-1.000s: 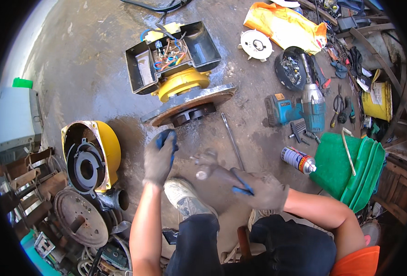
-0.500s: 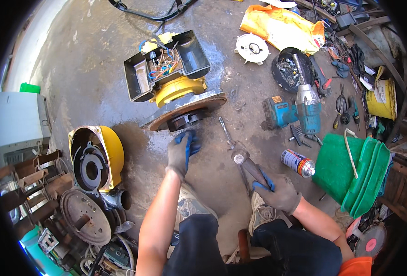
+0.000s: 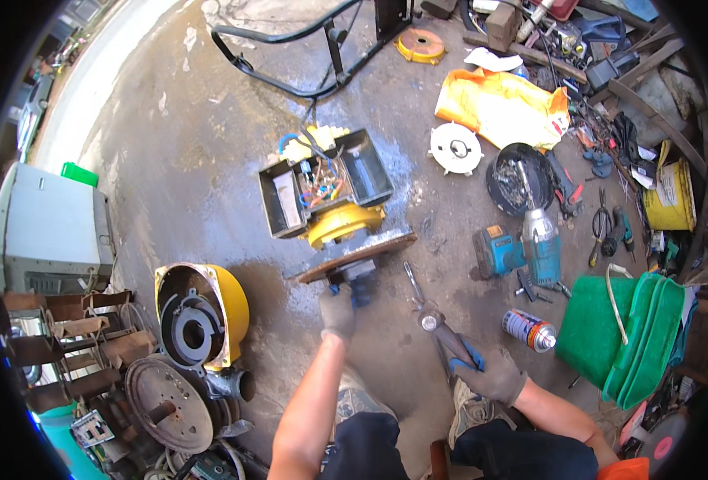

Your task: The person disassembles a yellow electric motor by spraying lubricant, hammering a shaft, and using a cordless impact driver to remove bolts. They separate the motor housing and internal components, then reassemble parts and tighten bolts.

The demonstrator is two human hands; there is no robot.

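A yellow electric motor (image 3: 342, 226) stands on the floor ahead, its open black wiring box (image 3: 282, 200) full of coloured wires. Its rusty-edged round flange (image 3: 390, 245) faces me, with a dark hub (image 3: 357, 270) at the centre. My left hand (image 3: 339, 312), in a grey and blue glove, has bent fingers around the lower part of this hub; the fingertips are partly hidden. In my gloved right hand (image 3: 494, 374) is a dark metal tool (image 3: 451, 342) with a round shiny end. Just beyond that end, a slim silver rod-like piece (image 3: 412, 280) points away.
To the left stand a yellow housing (image 3: 238, 308) and a rusty disc (image 3: 166, 404). On the right are a teal impact wrench (image 3: 542, 248), a spray can (image 3: 530, 330), a green bucket (image 3: 602, 328) and a black pan (image 3: 518, 180). A black tubular frame (image 3: 290, 80) lies beyond the motor.
The view has shifted, so the scene sits lower and more to the right. My left hand has moved up against the hub. My right hand still holds the dark tool.
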